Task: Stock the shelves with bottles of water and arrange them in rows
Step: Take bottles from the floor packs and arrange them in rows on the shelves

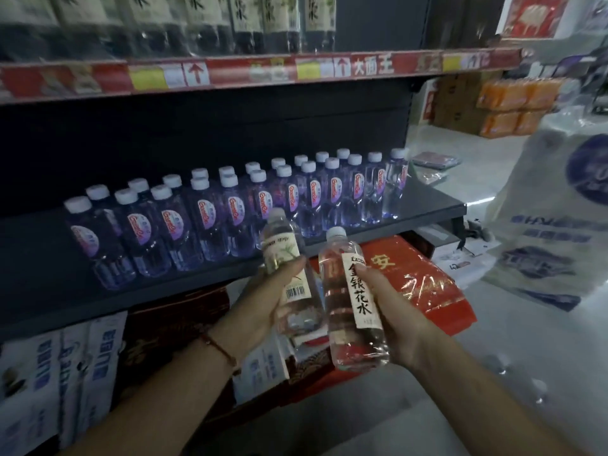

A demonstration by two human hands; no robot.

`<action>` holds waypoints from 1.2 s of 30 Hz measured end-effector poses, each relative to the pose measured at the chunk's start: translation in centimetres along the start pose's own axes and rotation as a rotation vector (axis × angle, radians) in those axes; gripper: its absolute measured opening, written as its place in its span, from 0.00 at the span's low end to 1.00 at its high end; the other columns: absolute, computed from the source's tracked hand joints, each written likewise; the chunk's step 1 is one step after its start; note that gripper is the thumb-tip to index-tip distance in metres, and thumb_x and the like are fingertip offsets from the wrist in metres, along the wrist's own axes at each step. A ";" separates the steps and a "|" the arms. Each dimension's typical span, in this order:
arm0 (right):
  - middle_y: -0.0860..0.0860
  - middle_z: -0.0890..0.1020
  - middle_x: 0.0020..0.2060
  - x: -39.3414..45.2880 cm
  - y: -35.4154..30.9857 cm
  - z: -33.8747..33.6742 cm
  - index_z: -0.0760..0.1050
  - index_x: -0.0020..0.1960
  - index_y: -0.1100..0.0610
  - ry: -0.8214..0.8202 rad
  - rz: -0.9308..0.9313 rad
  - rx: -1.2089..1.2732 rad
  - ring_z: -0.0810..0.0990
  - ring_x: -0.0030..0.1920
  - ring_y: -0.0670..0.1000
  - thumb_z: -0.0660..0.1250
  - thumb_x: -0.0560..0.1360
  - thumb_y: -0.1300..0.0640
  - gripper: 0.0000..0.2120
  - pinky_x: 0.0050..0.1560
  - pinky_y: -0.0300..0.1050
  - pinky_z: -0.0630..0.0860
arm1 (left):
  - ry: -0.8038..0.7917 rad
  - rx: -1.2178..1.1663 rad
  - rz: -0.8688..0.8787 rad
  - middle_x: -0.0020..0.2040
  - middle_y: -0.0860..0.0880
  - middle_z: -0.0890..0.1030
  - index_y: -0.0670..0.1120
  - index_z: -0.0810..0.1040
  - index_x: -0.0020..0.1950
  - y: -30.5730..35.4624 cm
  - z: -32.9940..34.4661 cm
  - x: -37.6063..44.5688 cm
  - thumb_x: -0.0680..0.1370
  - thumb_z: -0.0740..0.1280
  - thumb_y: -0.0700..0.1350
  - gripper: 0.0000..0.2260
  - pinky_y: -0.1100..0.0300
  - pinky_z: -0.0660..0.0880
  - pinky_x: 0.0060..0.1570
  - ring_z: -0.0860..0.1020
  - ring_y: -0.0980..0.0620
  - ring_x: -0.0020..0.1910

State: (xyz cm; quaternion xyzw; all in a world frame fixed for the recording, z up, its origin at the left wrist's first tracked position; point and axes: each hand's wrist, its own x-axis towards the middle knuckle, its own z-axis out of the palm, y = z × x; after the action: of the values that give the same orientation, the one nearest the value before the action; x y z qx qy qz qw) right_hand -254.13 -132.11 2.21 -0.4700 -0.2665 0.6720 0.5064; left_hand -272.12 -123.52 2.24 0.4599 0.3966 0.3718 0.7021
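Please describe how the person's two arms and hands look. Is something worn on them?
Both forearms are bare, with no sleeves in view and no gloves. The left hand has a thin reddish-brown cord bracelet around its wrist. The right hand shows no bracelet, watch or ring on the parts that can be seen.

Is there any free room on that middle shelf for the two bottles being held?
Yes. The dark shelf is bare along its front edge, in front of the two rows of bottles, widest at the left front corner. Its right end past the last bottle is also bare. The back is crowded.
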 end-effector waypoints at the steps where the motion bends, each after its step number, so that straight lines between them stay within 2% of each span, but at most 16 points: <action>1: 0.60 0.83 0.47 -0.4 -0.9 1.0 0.79 0.57 0.61 -0.032 -0.020 -0.029 0.83 0.46 0.60 0.75 0.65 0.42 0.29 0.54 0.57 0.79 | 0.039 0.062 0.064 0.43 0.46 0.87 0.46 0.79 0.55 1.7 -0.1 -0.5 0.73 0.73 0.50 0.14 0.57 0.81 0.37 0.86 0.49 0.40; 4: 0.57 0.86 0.42 -1.6 -3.5 3.6 0.80 0.52 0.59 -0.072 -0.060 -0.175 0.84 0.40 0.56 0.73 0.67 0.49 0.19 0.48 0.51 0.80 | 0.144 0.300 0.243 0.46 0.49 0.87 0.48 0.77 0.58 6.5 -0.8 -1.6 0.69 0.77 0.57 0.23 0.55 0.82 0.40 0.86 0.50 0.43; 6: 0.56 0.87 0.44 -2.3 -5.5 5.2 0.78 0.56 0.58 -0.118 -0.128 -0.272 0.85 0.42 0.55 0.77 0.65 0.53 0.22 0.46 0.50 0.81 | 0.176 0.424 0.372 0.45 0.52 0.87 0.50 0.79 0.55 10.1 -0.9 -2.7 0.65 0.78 0.59 0.24 0.59 0.81 0.40 0.86 0.53 0.43; 9: 0.55 0.87 0.45 -3.0 -10.5 8.2 0.77 0.60 0.56 -0.161 -0.316 -0.358 0.86 0.43 0.54 0.80 0.60 0.57 0.29 0.42 0.48 0.81 | 0.241 0.579 0.542 0.43 0.55 0.87 0.52 0.78 0.54 15.7 -1.3 -3.4 0.68 0.79 0.54 0.19 0.66 0.79 0.36 0.85 0.59 0.42; 13: 0.54 0.87 0.45 -3.4 -19.2 12.7 0.77 0.59 0.59 -0.214 -0.587 -0.410 0.86 0.43 0.51 0.75 0.66 0.65 0.22 0.37 0.43 0.81 | 0.349 1.021 0.782 0.48 0.59 0.82 0.56 0.70 0.61 23.3 -2.6 -3.6 0.66 0.78 0.63 0.30 0.60 0.79 0.42 0.81 0.61 0.44; 16: 0.59 0.85 0.53 -1.9 -24.9 15.5 0.75 0.61 0.62 -0.222 -0.708 -0.427 0.84 0.53 0.57 0.70 0.71 0.70 0.19 0.52 0.53 0.82 | 0.415 1.269 0.837 0.48 0.60 0.79 0.58 0.66 0.62 26.8 -3.5 -2.8 0.65 0.74 0.69 0.33 0.63 0.76 0.37 0.79 0.62 0.43; 18: 0.60 0.83 0.58 0.0 -27.9 17.1 0.74 0.64 0.63 -0.222 -0.755 -0.461 0.81 0.60 0.62 0.71 0.70 0.71 0.23 0.63 0.60 0.76 | 0.444 1.389 0.850 0.49 0.59 0.80 0.57 0.67 0.65 28.0 -4.4 -1.9 0.64 0.72 0.72 0.35 0.62 0.76 0.37 0.79 0.61 0.43; 20: 0.61 0.82 0.60 1.9 -30.3 18.4 0.73 0.65 0.63 -0.203 -0.772 -0.482 0.81 0.59 0.63 0.72 0.69 0.70 0.25 0.63 0.62 0.74 | 0.475 1.488 0.846 0.50 0.59 0.79 0.56 0.67 0.68 28.5 -5.4 -1.3 0.64 0.71 0.73 0.39 0.63 0.76 0.38 0.78 0.59 0.43; 22: 0.60 0.83 0.59 3.7 -32.1 19.2 0.72 0.64 0.63 -0.152 -0.760 -0.468 0.85 0.49 0.55 0.71 0.71 0.71 0.23 0.51 0.54 0.82 | 0.481 1.537 0.849 0.52 0.58 0.79 0.55 0.65 0.71 28.6 -6.2 -1.0 0.65 0.72 0.72 0.41 0.66 0.74 0.37 0.78 0.59 0.44; 24: 0.59 0.84 0.54 5.5 -33.7 19.6 0.71 0.63 0.63 -0.107 -0.758 -0.458 0.85 0.42 0.50 0.70 0.71 0.72 0.21 0.38 0.45 0.82 | 0.491 1.547 0.864 0.53 0.58 0.79 0.55 0.63 0.73 28.3 -6.7 -0.4 0.64 0.71 0.73 0.43 0.63 0.78 0.39 0.79 0.59 0.44; 25: 0.59 0.84 0.53 6.4 -34.3 19.7 0.71 0.63 0.63 -0.087 -0.762 -0.443 0.86 0.43 0.52 0.71 0.70 0.72 0.23 0.38 0.45 0.82 | 0.504 1.543 0.865 0.52 0.58 0.79 0.56 0.63 0.72 28.3 -6.8 -0.1 0.63 0.70 0.75 0.43 0.61 0.80 0.40 0.79 0.59 0.43; 27: 0.60 0.84 0.54 8.0 -35.0 19.9 0.71 0.64 0.63 -0.057 -0.756 -0.421 0.85 0.52 0.61 0.73 0.67 0.71 0.27 0.49 0.57 0.83 | 0.515 1.527 0.861 0.50 0.59 0.79 0.57 0.65 0.69 28.3 -7.1 0.3 0.62 0.68 0.76 0.41 0.58 0.81 0.41 0.79 0.60 0.42; 29: 0.62 0.84 0.55 9.1 -35.1 20.1 0.71 0.64 0.63 -0.027 -0.748 -0.427 0.84 0.55 0.64 0.73 0.67 0.71 0.27 0.55 0.66 0.80 | 0.510 1.513 0.855 0.49 0.60 0.79 0.57 0.67 0.66 28.4 -7.3 0.5 0.63 0.68 0.76 0.39 0.58 0.80 0.42 0.79 0.60 0.43; 33: 0.64 0.82 0.57 11.4 -35.4 20.4 0.70 0.63 0.64 0.012 -0.756 -0.469 0.84 0.53 0.64 0.73 0.69 0.70 0.24 0.50 0.60 0.83 | 0.537 1.501 0.894 0.52 0.60 0.79 0.57 0.67 0.68 28.4 -7.3 0.6 0.64 0.68 0.76 0.39 0.59 0.79 0.45 0.78 0.59 0.46; 35: 0.63 0.82 0.57 12.2 -35.2 20.7 0.70 0.63 0.63 0.016 -0.791 -0.549 0.85 0.49 0.60 0.75 0.70 0.64 0.25 0.45 0.54 0.83 | 0.547 1.510 0.902 0.53 0.60 0.79 0.57 0.67 0.68 28.4 -7.3 0.8 0.64 0.67 0.76 0.39 0.59 0.79 0.46 0.78 0.59 0.47; 36: 0.62 0.81 0.58 12.4 -34.9 20.9 0.70 0.66 0.61 0.031 -0.804 -0.612 0.85 0.49 0.58 0.78 0.69 0.58 0.30 0.46 0.53 0.83 | 0.550 1.506 0.905 0.52 0.60 0.79 0.56 0.67 0.68 28.4 -7.4 0.8 0.65 0.67 0.76 0.39 0.59 0.79 0.46 0.78 0.59 0.46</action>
State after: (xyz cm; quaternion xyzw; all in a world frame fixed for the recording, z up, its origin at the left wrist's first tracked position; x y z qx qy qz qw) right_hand -258.53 -106.05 35.52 -0.4670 -0.6036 0.3077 0.5682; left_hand -282.87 -111.67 26.84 0.8023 0.4692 0.3509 -0.1139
